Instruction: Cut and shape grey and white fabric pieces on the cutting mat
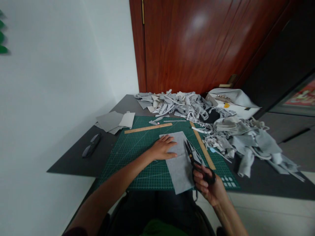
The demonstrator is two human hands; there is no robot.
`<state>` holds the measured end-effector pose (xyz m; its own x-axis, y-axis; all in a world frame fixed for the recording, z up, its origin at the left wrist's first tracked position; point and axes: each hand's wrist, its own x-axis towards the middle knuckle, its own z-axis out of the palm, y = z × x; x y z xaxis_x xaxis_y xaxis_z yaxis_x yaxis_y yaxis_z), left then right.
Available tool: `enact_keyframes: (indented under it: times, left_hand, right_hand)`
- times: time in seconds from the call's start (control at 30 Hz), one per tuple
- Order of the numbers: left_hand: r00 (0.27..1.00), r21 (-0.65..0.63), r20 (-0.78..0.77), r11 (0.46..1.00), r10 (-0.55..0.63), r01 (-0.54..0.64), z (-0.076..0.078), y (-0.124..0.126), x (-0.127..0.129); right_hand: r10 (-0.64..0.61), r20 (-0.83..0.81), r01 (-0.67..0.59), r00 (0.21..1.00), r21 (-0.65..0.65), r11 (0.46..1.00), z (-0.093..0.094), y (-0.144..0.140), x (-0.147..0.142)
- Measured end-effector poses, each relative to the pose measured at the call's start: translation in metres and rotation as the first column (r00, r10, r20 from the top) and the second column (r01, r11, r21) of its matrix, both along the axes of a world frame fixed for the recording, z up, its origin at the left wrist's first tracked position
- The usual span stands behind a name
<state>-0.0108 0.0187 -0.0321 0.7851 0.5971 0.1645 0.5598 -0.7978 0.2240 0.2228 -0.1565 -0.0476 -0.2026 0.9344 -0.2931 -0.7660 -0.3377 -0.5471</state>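
A grey piece of fabric [180, 175] lies on the green cutting mat [140, 167], its near edge reaching past the mat's front. Flat on its upper left part rests my left hand [164, 147], fingers spread, holding nothing. My right hand [205, 183] grips black scissors [192, 156] by the handles. Their blades point away from me, slightly parted, over the fabric's right edge. A narrow cut strip [197, 151] curls beside the blades on the right. Whether the blades touch the fabric, I cannot tell.
Wooden rulers lie on the mat, one at the back [147, 128] and one at the right [203, 146]. Fabric scraps [177, 104] heap along the back and right. A white box [236, 106] stands back right. Glasses [92, 145] and grey sheets [109, 120] lie left.
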Motion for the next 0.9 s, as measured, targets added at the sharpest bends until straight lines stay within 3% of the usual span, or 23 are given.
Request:
enact_keyframes:
  times: [0.23, 0.4, 0.6, 0.73, 0.83, 0.9]
  left_hand:
    - [0.998, -0.090, -0.035, 0.994, 0.053, -0.056, 0.004, 0.029, -0.019]
    - [0.993, -0.109, -0.084, 0.990, 0.081, -0.090, 0.010, 0.040, -0.036]
    - [0.995, -0.108, -0.062, 0.991, 0.079, -0.085, 0.011, 0.056, -0.051]
    - [0.996, -0.070, 0.052, 0.995, 0.076, -0.073, 0.003, 0.063, -0.054]
    - [0.973, -0.015, 0.200, 0.993, 0.117, -0.117, -0.003, 0.070, -0.051]
    - [0.933, -0.009, 0.317, 0.985, 0.169, -0.175, -0.005, 0.077, -0.048]
  right_hand:
    - [-0.068, 0.084, 0.072, 0.994, -0.046, 0.996, 0.007, 0.000, 0.004]
    - [-0.097, 0.290, 0.126, 0.952, -0.081, 0.989, 0.020, 0.003, 0.028]
    - [-0.145, 0.480, 0.207, 0.865, -0.079, 0.975, 0.028, 0.027, 0.062]
    - [-0.154, 0.615, 0.246, 0.773, -0.067, 0.967, 0.030, 0.039, 0.073]
    - [-0.149, 0.694, 0.205, 0.704, 0.001, 0.979, 0.043, 0.052, 0.073]
    - [-0.196, 0.780, 0.199, 0.594, 0.093, 0.976, 0.056, 0.071, 0.069]
